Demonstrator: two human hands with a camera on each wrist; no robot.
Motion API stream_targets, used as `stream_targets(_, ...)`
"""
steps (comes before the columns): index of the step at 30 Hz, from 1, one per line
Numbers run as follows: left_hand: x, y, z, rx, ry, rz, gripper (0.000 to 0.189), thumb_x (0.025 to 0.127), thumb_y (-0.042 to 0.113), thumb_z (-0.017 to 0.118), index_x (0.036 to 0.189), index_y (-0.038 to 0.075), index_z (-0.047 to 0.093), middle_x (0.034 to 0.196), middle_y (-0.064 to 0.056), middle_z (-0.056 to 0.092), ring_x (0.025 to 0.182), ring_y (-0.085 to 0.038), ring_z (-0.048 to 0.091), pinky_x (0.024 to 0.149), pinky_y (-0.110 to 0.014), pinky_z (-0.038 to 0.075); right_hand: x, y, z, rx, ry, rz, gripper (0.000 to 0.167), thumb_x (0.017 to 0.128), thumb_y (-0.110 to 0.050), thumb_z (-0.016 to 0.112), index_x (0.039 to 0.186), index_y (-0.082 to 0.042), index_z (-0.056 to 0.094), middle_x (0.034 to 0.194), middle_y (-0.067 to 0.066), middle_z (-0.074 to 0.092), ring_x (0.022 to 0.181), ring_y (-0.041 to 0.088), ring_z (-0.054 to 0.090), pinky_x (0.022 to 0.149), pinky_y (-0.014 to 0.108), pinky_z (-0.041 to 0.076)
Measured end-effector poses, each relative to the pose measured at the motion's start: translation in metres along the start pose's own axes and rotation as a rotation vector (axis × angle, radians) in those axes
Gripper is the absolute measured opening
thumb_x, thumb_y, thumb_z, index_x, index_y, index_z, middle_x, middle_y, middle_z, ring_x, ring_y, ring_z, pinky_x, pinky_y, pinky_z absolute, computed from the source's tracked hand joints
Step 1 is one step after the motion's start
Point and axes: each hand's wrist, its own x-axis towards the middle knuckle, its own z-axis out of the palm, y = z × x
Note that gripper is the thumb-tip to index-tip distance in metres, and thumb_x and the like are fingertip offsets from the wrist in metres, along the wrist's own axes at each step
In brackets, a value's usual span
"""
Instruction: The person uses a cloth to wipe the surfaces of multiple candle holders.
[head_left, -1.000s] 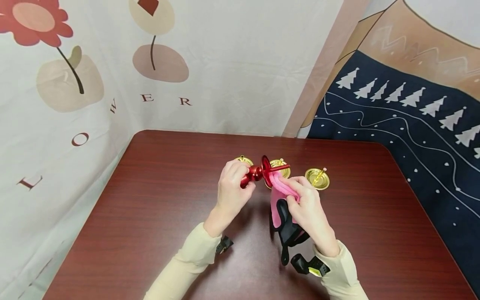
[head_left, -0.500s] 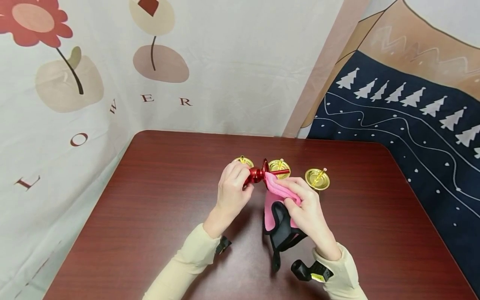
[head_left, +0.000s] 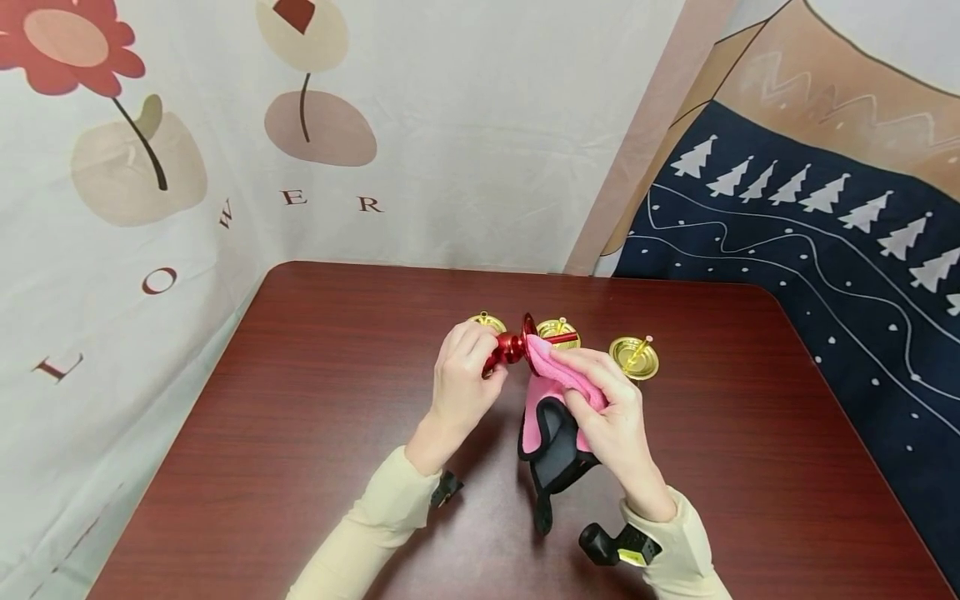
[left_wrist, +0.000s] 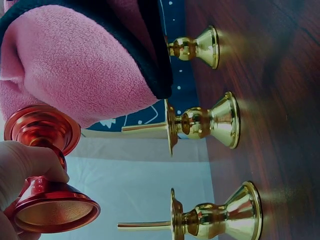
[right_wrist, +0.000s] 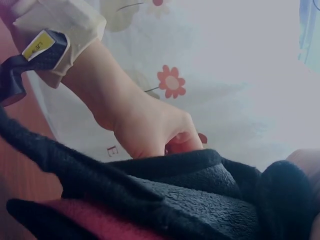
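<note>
My left hand (head_left: 461,379) grips the stem of a shiny red metal candle holder (head_left: 513,347), tipped on its side above the table. Its dish and thin spike point right. With thumb and fingers my right hand (head_left: 611,408) pinches a pink and black cloth (head_left: 566,383), whose folded pink edge lies against the dish. The black side of the cloth (left_wrist: 160,75) hangs down below. In the left wrist view, the flared red base (left_wrist: 57,212) and dish show on either side of the left fingers. The right wrist view has the black cloth (right_wrist: 200,190) hiding the holder almost wholly.
Beyond the hands, three gold candle holders stand upright on the brown table (head_left: 337,400): a left one (head_left: 491,322) partly behind the left hand, a middle one (head_left: 558,331) and a right one (head_left: 634,358). Printed fabric (head_left: 480,167) hangs behind the table.
The right hand has shifted the cloth slightly along the red dish, and its hanging black part has swung left. The left hand keeps its grip, and the gold holders stay put.
</note>
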Motion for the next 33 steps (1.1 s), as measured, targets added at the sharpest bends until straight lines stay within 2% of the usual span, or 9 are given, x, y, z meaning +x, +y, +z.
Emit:
stream_targets(8,-0.003,-0.001,-0.001,-0.043,-0.010,-0.077,0.023,0.062,-0.003,0.075,0.080,0.001,0.062,0.087,-0.013,0.064,0.093,-0.029,0.055,0.086,-0.039,0.046,-0.005,0.037,0.004,0.102,-0.028,0.041,0.035,0.073,0.020,0.062,0.105,0.005,0.067,0.106,0.016,0.063,0.099,0.008,0.056,0.070,0.015,0.044)
stream_targets(12,-0.004,-0.003,-0.001,-0.073,-0.006,-0.100,0.023,0.062,-0.005,0.074,0.081,0.000,0.062,0.088,-0.013,0.064,0.093,-0.030,0.055,0.085,-0.038,0.046,-0.006,0.044,0.004,0.144,-0.056,0.031,0.032,0.075,0.017,0.062,0.103,0.003,0.068,0.105,0.015,0.065,0.098,0.012,0.057,0.071,0.016,0.046)
stream_targets(17,-0.005,-0.007,-0.003,-0.143,0.014,-0.161,0.022,0.062,-0.005,0.072,0.080,0.000,0.061,0.086,-0.013,0.064,0.091,-0.030,0.054,0.082,-0.038,0.047,-0.006,0.052,0.003,0.139,-0.091,0.044,0.030,0.075,0.016,0.061,0.101,0.003,0.069,0.103,0.015,0.066,0.099,0.010,0.058,0.074,0.016,0.046)
stream_targets(20,-0.005,-0.008,-0.004,-0.195,0.008,-0.206,0.022,0.062,-0.003,0.073,0.080,0.000,0.060,0.085,-0.013,0.064,0.090,-0.028,0.054,0.078,-0.038,0.049,-0.006,0.056,0.000,0.145,-0.059,0.104,0.030,0.075,0.017,0.061,0.101,0.004,0.068,0.100,0.013,0.067,0.092,0.008,0.058,0.070,0.015,0.046)
stream_targets(23,-0.004,-0.007,-0.006,-0.251,-0.019,-0.242,0.022,0.062,-0.002,0.073,0.080,0.001,0.061,0.085,-0.011,0.064,0.089,-0.025,0.054,0.074,-0.037,0.050,-0.004,0.058,-0.003,0.158,-0.008,0.166,0.031,0.076,0.017,0.060,0.103,0.005,0.067,0.099,0.004,0.068,0.087,0.009,0.057,0.066,0.016,0.046)
stream_targets(28,-0.002,-0.003,-0.006,-0.297,-0.068,-0.243,0.025,0.061,-0.001,0.073,0.082,0.001,0.061,0.088,-0.011,0.064,0.090,-0.024,0.053,0.072,-0.036,0.051,-0.002,0.058,-0.004,0.193,-0.003,0.208,0.032,0.078,0.015,0.059,0.107,0.005,0.066,0.100,-0.006,0.067,0.088,0.012,0.059,0.072,0.018,0.049)
stream_targets(33,-0.002,-0.001,-0.005,-0.280,-0.067,-0.242,0.026,0.061,0.001,0.074,0.083,0.001,0.061,0.087,-0.011,0.064,0.090,-0.025,0.053,0.071,-0.036,0.051,-0.005,0.055,-0.005,0.217,-0.046,0.212,0.031,0.079,0.015,0.059,0.107,0.006,0.065,0.099,-0.008,0.067,0.087,0.010,0.059,0.072,0.018,0.049)
